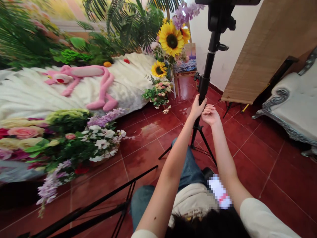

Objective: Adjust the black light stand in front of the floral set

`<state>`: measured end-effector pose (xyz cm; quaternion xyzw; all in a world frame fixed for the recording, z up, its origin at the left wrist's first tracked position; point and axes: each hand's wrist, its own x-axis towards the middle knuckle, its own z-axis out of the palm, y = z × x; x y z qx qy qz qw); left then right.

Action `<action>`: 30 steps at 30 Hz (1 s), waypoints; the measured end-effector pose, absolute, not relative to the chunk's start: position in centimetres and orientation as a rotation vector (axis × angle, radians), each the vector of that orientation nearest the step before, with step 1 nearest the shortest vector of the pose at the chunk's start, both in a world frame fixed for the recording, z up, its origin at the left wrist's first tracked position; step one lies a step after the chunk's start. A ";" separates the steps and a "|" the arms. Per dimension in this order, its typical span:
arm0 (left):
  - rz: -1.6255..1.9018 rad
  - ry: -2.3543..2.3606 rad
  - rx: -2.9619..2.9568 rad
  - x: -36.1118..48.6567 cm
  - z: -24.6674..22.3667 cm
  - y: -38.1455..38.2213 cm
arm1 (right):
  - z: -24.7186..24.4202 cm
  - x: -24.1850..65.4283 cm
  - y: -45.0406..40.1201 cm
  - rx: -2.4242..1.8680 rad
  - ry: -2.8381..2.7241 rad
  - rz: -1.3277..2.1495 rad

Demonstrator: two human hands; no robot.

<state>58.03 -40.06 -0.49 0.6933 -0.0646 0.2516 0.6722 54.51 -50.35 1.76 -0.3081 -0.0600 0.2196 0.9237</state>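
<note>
Glossy dark red floor tiles (257, 162) with pale joints run through the room. To the left, a long, low platform draped in fluffy white cloth (133, 76) carries a long-limbed pink plush toy (88, 71), lying on its side. Big yellow sunflowers with dark centres (171, 39) rise past its far end, and a mixed bank of white, lilac and pink flowers (101, 142) spreads in front of it. At right, a hanging sheet of beige material (267, 59) slants beside a white armchair with a carved silver frame (297, 96).

A seated person has a tall black tripod stand (205, 82) upright on the tiles before them, the left hand (197, 108) wrapped around its pole. The right hand (210, 115) is just beside, fingers curled; I cannot tell whether it touches the pole.

The stand's dark top piece (230, 1) is cut off above, and the armchair at the right. Thin black metal legs (111, 192) run out of view at lower left. A bright rectangle by the lap (220, 191) is blurred into blocks.
</note>
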 end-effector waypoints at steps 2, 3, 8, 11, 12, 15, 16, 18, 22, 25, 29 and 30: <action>0.573 -0.148 1.596 56.8 -0.6 -39.8 | 2.0 54.4 -50.5 -0.644 -0.106 0.471; 0.582 -0.139 1.636 55.7 -0.8 -39.5 | 2.0 54.4 -50.6 -0.644 -0.105 0.481; 0.361 0.026 2.010 46.2 -5.1 -36.5 | 2.0 54.1 -50.8 -0.580 -0.121 0.523; 0.177 0.258 1.972 38.8 -10.0 -33.1 | 2.4 53.9 -50.6 -0.552 -0.061 0.519; 0.177 0.359 1.938 36.2 -11.6 -31.7 | 2.6 53.9 -50.4 -0.535 -0.016 0.507; 0.292 0.642 1.880 28.2 -15.9 -26.5 | 3.5 53.7 -49.7 -0.483 0.125 0.444; 0.318 0.750 1.877 25.4 -17.0 -24.6 | 3.9 53.6 -49.4 -0.478 0.159 0.415; 0.339 0.945 1.848 19.5 -18.4 -20.5 | 4.5 53.5 -48.5 -0.482 0.211 0.343; 0.538 1.288 1.806 7.7 -17.7 -13.5 | 5.5 52.7 -45.4 -0.541 0.282 0.140; 0.740 1.489 1.766 0.7 -14.4 -10.4 | 6.0 50.9 -41.3 -0.646 0.173 0.133; 1.059 1.709 1.726 -4.3 -8.8 -8.7 | 6.1 46.0 -33.1 -0.789 -0.093 0.380; 1.157 1.705 1.693 -4.7 -7.5 -8.5 | 6.1 44.3 -30.9 -0.819 -0.165 0.455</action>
